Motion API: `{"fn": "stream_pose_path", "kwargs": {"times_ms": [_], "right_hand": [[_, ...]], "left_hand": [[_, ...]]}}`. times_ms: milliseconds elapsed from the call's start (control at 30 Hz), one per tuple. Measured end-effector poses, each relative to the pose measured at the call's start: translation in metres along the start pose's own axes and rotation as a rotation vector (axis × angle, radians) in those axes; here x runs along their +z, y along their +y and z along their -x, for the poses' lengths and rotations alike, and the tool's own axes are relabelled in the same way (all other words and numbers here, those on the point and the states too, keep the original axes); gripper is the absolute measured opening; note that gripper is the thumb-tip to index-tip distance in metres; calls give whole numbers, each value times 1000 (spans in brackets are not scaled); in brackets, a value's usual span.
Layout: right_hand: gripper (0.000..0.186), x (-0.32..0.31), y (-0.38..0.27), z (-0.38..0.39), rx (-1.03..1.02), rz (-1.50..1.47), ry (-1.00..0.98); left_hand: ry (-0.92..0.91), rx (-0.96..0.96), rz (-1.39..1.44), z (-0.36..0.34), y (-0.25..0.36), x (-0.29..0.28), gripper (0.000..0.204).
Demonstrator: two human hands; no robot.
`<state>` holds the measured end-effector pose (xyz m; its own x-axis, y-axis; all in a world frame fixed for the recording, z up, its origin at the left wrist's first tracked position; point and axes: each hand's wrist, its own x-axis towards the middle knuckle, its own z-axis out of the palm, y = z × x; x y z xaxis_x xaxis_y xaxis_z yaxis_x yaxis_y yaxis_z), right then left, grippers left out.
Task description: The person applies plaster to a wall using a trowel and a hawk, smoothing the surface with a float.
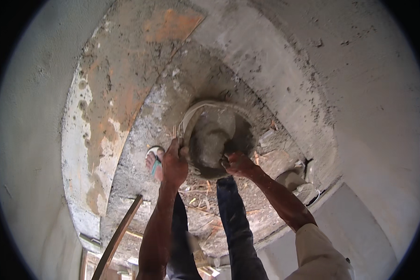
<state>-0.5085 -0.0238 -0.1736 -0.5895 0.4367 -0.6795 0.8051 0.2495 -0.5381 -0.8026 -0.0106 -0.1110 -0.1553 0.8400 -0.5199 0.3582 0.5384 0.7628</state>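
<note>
A round, mortar-smeared bucket [185, 122] stands on the littered floor in front of my legs. Wet grey mortar [210, 144] lies inside it. My left hand [175, 164] is closed on the bucket's left rim, its thumb toward the inside. Thin pale strips show just above those fingers; I cannot tell whether they belong to the bucket. Over the near right part of the bucket, my right hand [238, 164] is curled with its fingers down toward the mortar. Whatever it grips, if anything, is hidden by the hand and the dark shadow there.
A large board [112, 93] with orange and white patches slants along the left. Plastered walls [373, 93] rise on both sides. A wooden bar [119, 235] leans at lower left. Another bucket [291, 179] sits at right among debris. My sandalled foot [155, 163] is beside the bucket.
</note>
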Motion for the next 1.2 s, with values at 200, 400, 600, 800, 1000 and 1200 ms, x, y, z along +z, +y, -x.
{"fn": "stream_pose_path", "kwargs": {"times_ms": [200, 400, 600, 800, 1000, 1200], "right_hand": [[22, 65, -22, -8, 229, -1186, 261], [27, -23, -55, -14, 465, -2115, -1], [26, -24, -38, 38, 118, -2533, 81], [30, 14, -32, 62, 405, -304, 564], [20, 41, -39, 1, 207, 256, 351], [27, -7, -80, 43, -24, 167, 25]], "left_hand": [[-62, -47, 34, 5, -9, 18, 19], [-48, -140, 40, 8, 2, 19, 12], [-96, -267, 101, 15, 6, 23, 14], [-83, -218, 82, 25, -35, 24, 19], [-56, -38, -23, 14, -21, 25, 20], [-11, 26, -236, 21, -12, -1, 28]]}}
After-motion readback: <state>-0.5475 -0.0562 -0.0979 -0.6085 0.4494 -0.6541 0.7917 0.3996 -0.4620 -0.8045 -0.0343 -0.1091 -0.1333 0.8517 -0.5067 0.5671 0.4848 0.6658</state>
